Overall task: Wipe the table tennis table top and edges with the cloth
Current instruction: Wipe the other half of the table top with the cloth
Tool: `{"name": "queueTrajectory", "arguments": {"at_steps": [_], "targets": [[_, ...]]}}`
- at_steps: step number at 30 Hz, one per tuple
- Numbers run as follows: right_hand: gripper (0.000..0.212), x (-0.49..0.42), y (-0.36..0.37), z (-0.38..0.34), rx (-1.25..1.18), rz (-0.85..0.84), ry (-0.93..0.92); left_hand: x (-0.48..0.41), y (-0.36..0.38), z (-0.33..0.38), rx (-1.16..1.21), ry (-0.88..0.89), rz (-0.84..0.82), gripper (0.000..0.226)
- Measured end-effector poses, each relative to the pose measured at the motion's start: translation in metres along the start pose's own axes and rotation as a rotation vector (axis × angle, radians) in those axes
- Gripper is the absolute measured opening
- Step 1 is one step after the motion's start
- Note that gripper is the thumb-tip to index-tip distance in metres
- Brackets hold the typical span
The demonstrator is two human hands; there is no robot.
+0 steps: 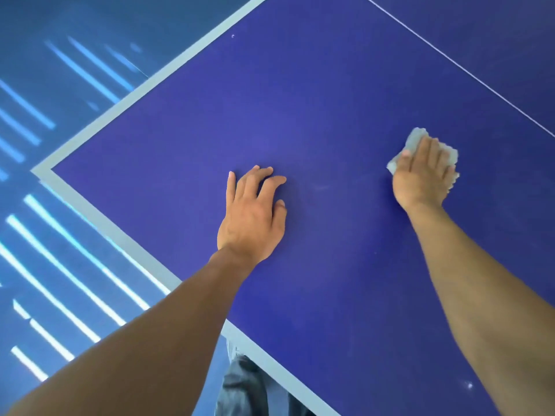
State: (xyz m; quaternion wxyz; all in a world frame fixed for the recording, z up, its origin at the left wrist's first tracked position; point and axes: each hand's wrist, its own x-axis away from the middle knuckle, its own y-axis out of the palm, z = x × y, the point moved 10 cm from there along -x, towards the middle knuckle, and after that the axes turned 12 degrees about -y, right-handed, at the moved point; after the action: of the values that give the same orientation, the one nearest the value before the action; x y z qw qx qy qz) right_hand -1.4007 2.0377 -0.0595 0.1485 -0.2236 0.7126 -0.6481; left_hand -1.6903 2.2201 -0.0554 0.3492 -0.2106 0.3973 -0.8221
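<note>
Cloth (416, 139), pale grey and crumpled, lies flat on the blue table tennis surface (300, 100), on its right part, between the thin white centre line (450, 60) and the near edge. The right hand (423, 175) lies on top of it, palm down, and covers most of it. Its fingers (432, 154) are stretched out close together over the fabric, and the thumb sits at the cloth's left side. They press rather than curl round it. Bits of cloth show beyond the fingertips and along the hand's right side.

The left hand (252, 217) rests on the bare surface, well apart from the cloth and to its left. Its fingers (264, 178) are spread and slightly bent, with the tips touching the blue top, and they hold nothing.

A pale border stripe (120, 115) runs along both visible edges and meets at the corner (40, 170) on the left. Faint smears show on the top between the two hands. A small white speck (470, 385) lies near the right forearm, and another (233, 36) near the far border.

Beyond the edges is a blue floor (45, 70) crossed by bright streaks of light. A dark trouser leg (243, 385) shows just under the near edge.
</note>
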Motion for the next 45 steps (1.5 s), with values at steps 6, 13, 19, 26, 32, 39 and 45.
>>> {"name": "queueTrajectory", "arguments": {"at_steps": [6,13,19,26,32,39,45], "targets": [[0.066,0.107,0.038,-0.206,0.047,-0.114,-0.643,0.025,-0.05,-0.03,-0.039,-0.064,0.167,0.041],[0.064,0.268,0.057,-0.25,0.028,-0.132,-0.967,0.071,-0.081,-0.112,-0.193,-0.291,0.172,0.051],[0.064,0.282,0.038,-0.073,0.013,-0.178,-0.524,0.081,-0.067,-0.121,-0.239,-0.281,0.132,0.056],[0.07,0.16,0.026,-0.051,-0.104,-0.07,0.135,0.084,-0.07,-0.125,-0.181,-0.248,0.22,0.054],[0.064,0.115,0.036,-0.232,-0.082,0.007,-0.294,0.088,-0.074,-0.13,-0.077,-0.211,0.324,0.049],[0.066,0.135,0.053,-0.279,0.052,-0.1,-0.754,0.089,-0.078,-0.127,-0.007,-0.149,0.359,0.045],[0.066,-0.016,0.038,-0.225,-0.056,-0.076,-0.086,0.086,-0.077,-0.127,0.017,-0.094,0.377,0.041]]}}
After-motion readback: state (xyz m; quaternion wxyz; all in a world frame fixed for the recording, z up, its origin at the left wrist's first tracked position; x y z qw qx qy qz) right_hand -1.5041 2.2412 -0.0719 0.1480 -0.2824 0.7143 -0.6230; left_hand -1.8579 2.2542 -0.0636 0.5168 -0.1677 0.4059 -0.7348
